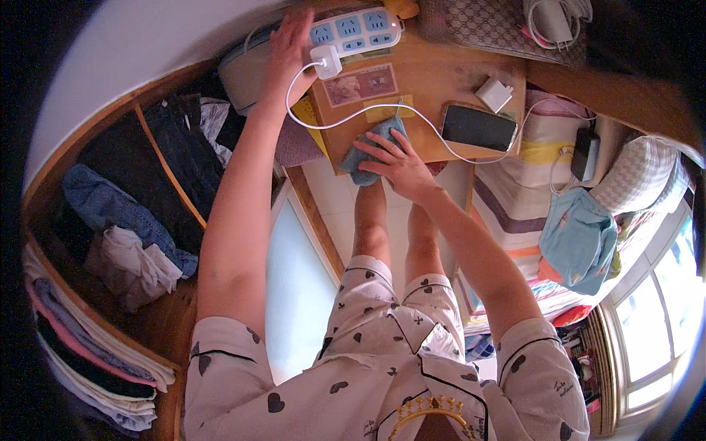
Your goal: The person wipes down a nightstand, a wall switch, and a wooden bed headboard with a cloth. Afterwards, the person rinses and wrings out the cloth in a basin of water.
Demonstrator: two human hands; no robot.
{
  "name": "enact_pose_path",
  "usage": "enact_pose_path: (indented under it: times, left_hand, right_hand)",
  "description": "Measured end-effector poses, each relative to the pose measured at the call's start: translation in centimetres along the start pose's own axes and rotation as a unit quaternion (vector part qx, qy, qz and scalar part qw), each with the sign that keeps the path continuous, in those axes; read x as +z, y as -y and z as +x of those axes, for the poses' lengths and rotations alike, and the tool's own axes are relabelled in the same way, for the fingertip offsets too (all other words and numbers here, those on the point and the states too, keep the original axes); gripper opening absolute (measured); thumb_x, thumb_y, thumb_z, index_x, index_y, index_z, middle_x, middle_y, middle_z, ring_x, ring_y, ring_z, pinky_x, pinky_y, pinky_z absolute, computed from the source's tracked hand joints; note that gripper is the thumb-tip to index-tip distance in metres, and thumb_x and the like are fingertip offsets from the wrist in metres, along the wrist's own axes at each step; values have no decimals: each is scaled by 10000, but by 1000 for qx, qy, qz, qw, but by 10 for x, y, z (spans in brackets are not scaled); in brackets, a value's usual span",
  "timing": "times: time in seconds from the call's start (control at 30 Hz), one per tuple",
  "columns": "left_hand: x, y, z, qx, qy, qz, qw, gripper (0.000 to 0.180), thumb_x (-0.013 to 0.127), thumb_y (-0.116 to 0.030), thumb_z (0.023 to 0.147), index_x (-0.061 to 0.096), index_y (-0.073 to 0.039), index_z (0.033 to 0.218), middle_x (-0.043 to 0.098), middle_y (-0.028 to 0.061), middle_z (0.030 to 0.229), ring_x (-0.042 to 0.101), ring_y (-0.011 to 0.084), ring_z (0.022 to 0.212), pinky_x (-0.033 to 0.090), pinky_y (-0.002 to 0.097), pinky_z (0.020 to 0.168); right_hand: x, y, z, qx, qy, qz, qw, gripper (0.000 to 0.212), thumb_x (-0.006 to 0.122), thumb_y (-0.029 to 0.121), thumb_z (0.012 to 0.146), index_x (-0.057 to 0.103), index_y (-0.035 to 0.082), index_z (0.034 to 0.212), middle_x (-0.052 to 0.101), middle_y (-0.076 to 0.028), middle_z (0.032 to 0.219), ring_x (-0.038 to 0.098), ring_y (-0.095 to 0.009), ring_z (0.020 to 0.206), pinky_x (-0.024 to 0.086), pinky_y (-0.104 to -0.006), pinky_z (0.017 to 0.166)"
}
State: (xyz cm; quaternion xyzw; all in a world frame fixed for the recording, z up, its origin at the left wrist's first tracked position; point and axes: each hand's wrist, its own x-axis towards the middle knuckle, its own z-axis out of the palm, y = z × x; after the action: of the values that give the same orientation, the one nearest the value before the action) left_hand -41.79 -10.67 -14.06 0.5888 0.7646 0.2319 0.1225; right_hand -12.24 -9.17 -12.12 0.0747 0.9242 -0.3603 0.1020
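right hand (401, 165) spread on blue cloth (358, 156), table (434, 82) edge | left hand (289, 59) beside power strip (359, 31) | phone (478, 128) near charger (494, 95)

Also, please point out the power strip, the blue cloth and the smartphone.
Power strip (358, 33), head view: middle of socket face.
Blue cloth (351, 159), head view: uncovered left part.
Smartphone (479, 127), head view: dark face.

Matt cloth (356, 159) on smooth wooden table (441, 73).
The cloth looks soft and creased; the table has a faint sheen. The power strip (362, 45) is smooth plastic, as is the glossy charger (494, 94). The phone (478, 127) has a dark, smooth, shiny face. The banknote (360, 84) looks like flat paper, the jeans (121, 209) rough denim, the pyjamas (368, 323) matt woven fabric.
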Motion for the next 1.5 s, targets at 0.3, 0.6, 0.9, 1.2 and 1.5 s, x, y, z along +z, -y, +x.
enact_pose_path:
  times: [0.3, 0.6, 0.9, 1.2, 1.5]
  left_hand:
    - [-15, -67, -95, -213, -128, 27, 968, 672, 676, 63, 591, 431, -26, 1211, 471, 178, 1207, 415, 371, 1151, 281, 473, 1012]
    - [28, -198, -137, -275, -24, -158, 948, 528, 487, 124, 618, 484, -49, 1117, 497, 157, 1112, 444, 367, 1108, 336, 462, 965]
    - [70, -241, -68, -64, 81, -122, 987, 716, 602, 65, 682, 385, -106, 1342, 406, 169, 1334, 388, 358, 1248, 310, 502, 1049]
    - [98, -243, 3, 90, 167, 34, 981, 1079, 832, -302, 599, 203, -317, 1475, 118, 107, 1532, 277, 459, 1298, 235, 595, 1082]
    - [101, -229, 30, 177, 232, 97, 951, 1000, 861, -356, 517, 386, -257, 1391, 74, 78, 1537, 338, 439, 1223, 331, 573, 1010]
  right_hand:
    - [-8, -13, -45, 2, 16, -4, 1000, 375, 556, 85, 735, 643, 214, 1076, 352, 60, 1472, 263, -160, 1387, 182, -425, 1155]
    - [-17, -25, -107, 104, -28, 111, 988, 441, 538, 8, 714, 617, 152, 1123, 467, -9, 1393, 319, -218, 1365, 223, -443, 1137]
    - [-37, -33, -196, 357, -275, 761, 467, 449, 488, -6, 847, 457, 43, 1292, 538, -100, 1251, 515, -243, 1169, 398, -381, 1018]
    - [-52, -20, -204, 182, -319, 921, 128, 490, 515, 204, 894, 407, -11, 1320, 528, -183, 1274, 533, -333, 1144, 396, -466, 1021]
    - [-58, -13, -200, 187, -337, 911, 149, 451, 508, 119, 893, 409, 23, 1323, 530, -146, 1269, 538, -292, 1132, 413, -427, 1003]
